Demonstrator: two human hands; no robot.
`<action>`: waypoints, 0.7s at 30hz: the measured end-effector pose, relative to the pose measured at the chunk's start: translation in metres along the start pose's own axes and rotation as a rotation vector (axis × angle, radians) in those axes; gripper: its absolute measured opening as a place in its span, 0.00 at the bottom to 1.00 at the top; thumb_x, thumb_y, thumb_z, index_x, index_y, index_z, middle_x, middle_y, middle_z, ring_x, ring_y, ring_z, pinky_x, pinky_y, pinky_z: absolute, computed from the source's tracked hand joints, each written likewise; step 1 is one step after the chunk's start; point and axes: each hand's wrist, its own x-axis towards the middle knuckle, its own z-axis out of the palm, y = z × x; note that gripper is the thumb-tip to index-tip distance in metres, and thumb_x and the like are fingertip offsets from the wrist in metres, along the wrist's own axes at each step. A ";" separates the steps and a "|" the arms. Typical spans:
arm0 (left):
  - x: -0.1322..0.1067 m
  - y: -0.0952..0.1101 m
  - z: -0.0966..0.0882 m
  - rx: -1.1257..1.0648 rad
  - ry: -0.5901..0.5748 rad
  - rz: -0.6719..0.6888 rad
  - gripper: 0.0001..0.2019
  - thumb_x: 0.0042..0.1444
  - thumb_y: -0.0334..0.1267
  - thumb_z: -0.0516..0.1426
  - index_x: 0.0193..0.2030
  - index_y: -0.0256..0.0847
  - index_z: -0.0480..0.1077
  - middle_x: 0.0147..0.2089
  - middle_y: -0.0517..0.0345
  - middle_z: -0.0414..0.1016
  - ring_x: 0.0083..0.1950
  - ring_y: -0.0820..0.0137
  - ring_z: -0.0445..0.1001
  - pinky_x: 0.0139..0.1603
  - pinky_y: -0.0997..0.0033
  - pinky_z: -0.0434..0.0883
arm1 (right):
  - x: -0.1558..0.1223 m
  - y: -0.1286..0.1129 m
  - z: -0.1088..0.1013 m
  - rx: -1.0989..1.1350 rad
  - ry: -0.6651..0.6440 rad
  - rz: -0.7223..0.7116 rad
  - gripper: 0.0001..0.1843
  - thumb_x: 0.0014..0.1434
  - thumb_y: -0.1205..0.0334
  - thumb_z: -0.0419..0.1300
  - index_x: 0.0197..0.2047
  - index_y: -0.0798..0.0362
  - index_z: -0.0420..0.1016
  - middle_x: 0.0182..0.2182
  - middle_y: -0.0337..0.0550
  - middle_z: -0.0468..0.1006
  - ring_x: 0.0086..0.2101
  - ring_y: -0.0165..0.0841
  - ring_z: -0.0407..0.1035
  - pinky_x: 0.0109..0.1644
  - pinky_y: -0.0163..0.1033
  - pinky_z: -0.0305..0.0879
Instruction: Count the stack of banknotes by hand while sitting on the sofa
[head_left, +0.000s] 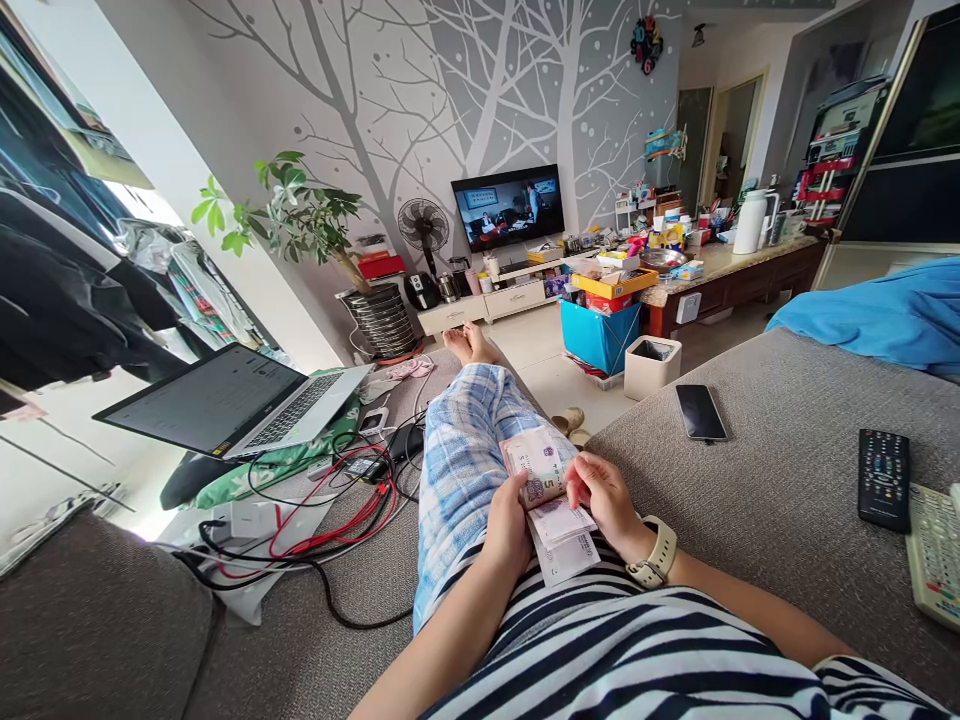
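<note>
I sit on a grey sofa with my legs stretched out in blue plaid trousers. My left hand is closed round a stack of paper banknotes over my lap. My right hand, with a pale watch on its wrist, pinches the right side of the top notes. More notes fan out below between both hands, against my striped shirt.
A black phone and two remote controls lie on the sofa to my right. An open laptop and tangled red and black cables sit to my left. A television, plant and cluttered table stand beyond.
</note>
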 end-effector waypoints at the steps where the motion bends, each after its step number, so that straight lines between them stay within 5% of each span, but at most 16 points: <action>1: 0.000 0.000 0.000 -0.003 0.007 -0.001 0.14 0.47 0.37 0.58 0.40 0.32 0.73 0.36 0.46 0.80 0.37 0.58 0.78 0.39 0.60 0.74 | 0.001 0.001 0.000 -0.002 -0.001 -0.008 0.21 0.62 0.46 0.52 0.26 0.53 0.68 0.14 0.35 0.65 0.18 0.27 0.56 0.25 0.34 0.52; 9: -0.002 0.001 0.001 0.011 -0.008 0.034 0.12 0.44 0.34 0.60 0.37 0.33 0.73 0.34 0.48 0.80 0.33 0.63 0.77 0.38 0.63 0.74 | 0.007 0.006 -0.002 -0.061 0.103 0.051 0.18 0.54 0.48 0.62 0.25 0.52 0.64 0.16 0.32 0.63 0.19 0.26 0.57 0.26 0.34 0.54; 21: -0.009 0.004 0.007 0.018 0.012 0.027 0.12 0.40 0.30 0.61 0.36 0.36 0.72 0.35 0.51 0.80 0.33 0.63 0.78 0.36 0.65 0.73 | 0.008 0.014 -0.007 -0.150 0.123 0.055 0.20 0.54 0.47 0.61 0.24 0.52 0.63 0.18 0.33 0.61 0.21 0.27 0.55 0.25 0.34 0.51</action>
